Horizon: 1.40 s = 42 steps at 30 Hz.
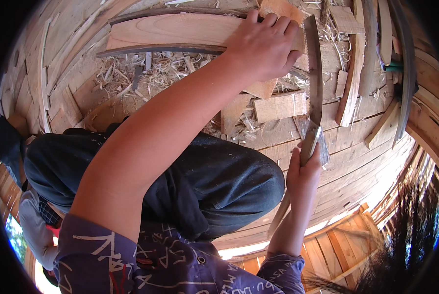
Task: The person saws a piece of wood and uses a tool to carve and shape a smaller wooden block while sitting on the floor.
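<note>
A long pale wooden plank [180, 30] with dark bark-like edges lies crosswise at the far side of the work area. My left hand [266, 46] grips it near its right end, fingers bent over the far edge and thumb out to the right. In my right hand [304, 169] is the handle of a handsaw [315, 73], held in closed fingers. The saw's long blade points away from me, just past my left fingers, at the plank's right end. Whether its teeth touch the wood I cannot tell.
Wood shavings [168, 73] cover the plank floor below the workpiece. A short wood block [280, 107] lies among offcuts, left of the saw. Long curved boards [353, 73] lie at the right. Another person's grey sleeve [32, 220] shows at the lower left.
</note>
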Available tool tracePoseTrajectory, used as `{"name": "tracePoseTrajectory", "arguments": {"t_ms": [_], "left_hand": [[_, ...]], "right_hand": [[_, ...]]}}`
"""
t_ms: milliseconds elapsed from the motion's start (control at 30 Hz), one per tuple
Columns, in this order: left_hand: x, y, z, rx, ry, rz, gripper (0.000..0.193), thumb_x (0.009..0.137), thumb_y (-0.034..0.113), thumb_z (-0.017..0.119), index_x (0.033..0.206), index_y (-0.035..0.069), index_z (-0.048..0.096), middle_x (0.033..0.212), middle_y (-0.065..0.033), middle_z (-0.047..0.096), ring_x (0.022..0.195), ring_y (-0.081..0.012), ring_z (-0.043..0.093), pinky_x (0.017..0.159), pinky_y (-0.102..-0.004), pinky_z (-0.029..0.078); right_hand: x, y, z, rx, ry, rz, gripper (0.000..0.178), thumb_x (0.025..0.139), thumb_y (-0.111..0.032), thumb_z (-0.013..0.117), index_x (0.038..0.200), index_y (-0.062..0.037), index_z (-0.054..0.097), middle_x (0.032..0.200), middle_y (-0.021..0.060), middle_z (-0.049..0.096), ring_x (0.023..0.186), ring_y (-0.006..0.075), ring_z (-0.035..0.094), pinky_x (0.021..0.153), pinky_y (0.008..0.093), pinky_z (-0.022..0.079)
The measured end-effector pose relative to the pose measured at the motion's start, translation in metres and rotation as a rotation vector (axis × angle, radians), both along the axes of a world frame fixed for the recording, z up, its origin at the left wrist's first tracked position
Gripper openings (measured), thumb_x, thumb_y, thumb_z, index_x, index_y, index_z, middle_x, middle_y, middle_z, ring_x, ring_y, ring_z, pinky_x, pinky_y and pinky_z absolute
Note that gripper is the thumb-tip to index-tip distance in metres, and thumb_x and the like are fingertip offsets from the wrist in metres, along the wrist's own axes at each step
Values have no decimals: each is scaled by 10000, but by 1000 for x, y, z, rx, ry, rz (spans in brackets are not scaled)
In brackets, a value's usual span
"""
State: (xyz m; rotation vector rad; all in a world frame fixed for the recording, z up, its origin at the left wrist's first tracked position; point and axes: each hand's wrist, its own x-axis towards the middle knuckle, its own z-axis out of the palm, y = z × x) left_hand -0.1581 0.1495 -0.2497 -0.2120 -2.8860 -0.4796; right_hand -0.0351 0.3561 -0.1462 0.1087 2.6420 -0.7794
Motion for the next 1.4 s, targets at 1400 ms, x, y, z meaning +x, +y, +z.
{"name": "tracePoseTrajectory", "arguments": {"t_ms": [1400], "left_hand": [[-4,3,3,32,-8,7,464,931,411,554,1209,40,559,1061,-82,627,1050,-241,587,933,-464,376]], "right_hand": [[-79,-35,-28,38,27,106,150,940,-54,520,1079,0,509,826,268,640,816,473,635,638,504,475]]}}
